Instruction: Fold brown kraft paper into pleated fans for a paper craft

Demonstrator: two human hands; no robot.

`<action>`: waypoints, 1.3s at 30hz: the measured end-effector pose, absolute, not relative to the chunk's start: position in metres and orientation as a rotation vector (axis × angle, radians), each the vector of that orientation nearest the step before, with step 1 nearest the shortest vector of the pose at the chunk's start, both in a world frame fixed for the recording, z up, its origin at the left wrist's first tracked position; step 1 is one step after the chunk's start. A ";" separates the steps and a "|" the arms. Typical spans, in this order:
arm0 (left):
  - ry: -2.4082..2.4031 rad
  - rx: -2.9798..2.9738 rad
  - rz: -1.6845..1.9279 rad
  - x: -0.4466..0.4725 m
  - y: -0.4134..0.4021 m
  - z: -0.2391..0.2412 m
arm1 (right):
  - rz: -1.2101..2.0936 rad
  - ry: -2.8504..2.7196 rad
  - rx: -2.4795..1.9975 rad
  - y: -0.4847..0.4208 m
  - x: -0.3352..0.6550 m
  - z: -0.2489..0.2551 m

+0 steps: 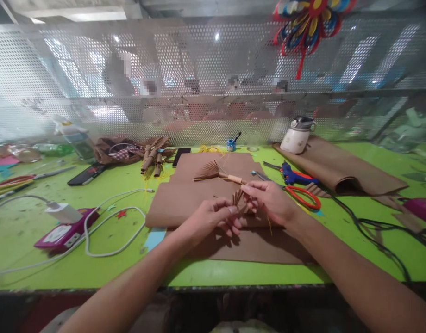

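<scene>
Two bare hands were positioned at the near centre of a bright green table; the left hand was closed, its thumb and fingertips pinching one small brown pleated paper piece; the right hand was closed at the right edge of the same piece, also gripping it; the piece was thus located between the two hands, above one folded brown paper sheet.

One larger brown pleated paper fan, with a tan rolled section at its right end, lay just beyond the hands; one yellow thread hung below the right hand.

To the right were one blue glue gun, one pair of scissors with orange-red loop handles and, farther off, one white flask with a grey lid; to the left were one purple power strip, one white charger plugged into it, one red star and one green star; one small blue bottle stood at the far centre.
</scene>
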State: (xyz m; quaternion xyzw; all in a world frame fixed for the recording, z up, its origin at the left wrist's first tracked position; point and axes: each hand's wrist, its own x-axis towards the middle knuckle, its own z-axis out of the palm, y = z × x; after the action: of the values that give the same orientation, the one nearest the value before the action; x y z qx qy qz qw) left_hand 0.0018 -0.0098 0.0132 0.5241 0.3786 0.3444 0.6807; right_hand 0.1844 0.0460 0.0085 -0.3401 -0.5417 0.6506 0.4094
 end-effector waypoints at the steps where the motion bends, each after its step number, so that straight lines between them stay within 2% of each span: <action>1: 0.900 1.179 0.839 0.000 -0.008 0.015 | 1.634 -1.341 -0.856 0.049 0.187 0.009; 6: 1.185 1.192 1.131 -0.008 0.002 0.022 | 1.559 -1.272 -0.857 0.061 0.198 0.010; 9: 1.242 1.210 1.184 -0.006 0.005 0.017 | 1.317 -1.385 -0.939 0.068 0.199 0.005; 13: 1.241 1.333 1.139 -0.001 0.006 0.001 | 0.866 -1.652 -1.072 0.081 0.194 -0.004; 19: 1.235 1.800 1.008 0.000 0.001 -0.012 | 0.494 -2.092 -1.082 0.107 0.167 0.002; 25: 1.245 1.966 0.973 -0.001 -0.002 -0.012 | 0.138 -2.606 -1.112 0.139 0.123 0.010; 33: 1.251 2.052 0.922 0.000 -0.001 -0.011 | -0.127 -2.977 -1.284 0.157 0.102 0.014; 39: 1.265 2.058 0.928 0.000 0.000 -0.011 | -0.079 -2.940 -1.256 0.160 0.100 0.022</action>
State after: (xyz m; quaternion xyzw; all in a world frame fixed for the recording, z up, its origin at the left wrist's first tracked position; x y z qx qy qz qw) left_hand 0.0002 -0.0002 -0.0114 0.7650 0.4702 0.3450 0.2732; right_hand 0.1004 0.1602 0.0224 -0.3927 -0.9189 -0.0248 -0.0285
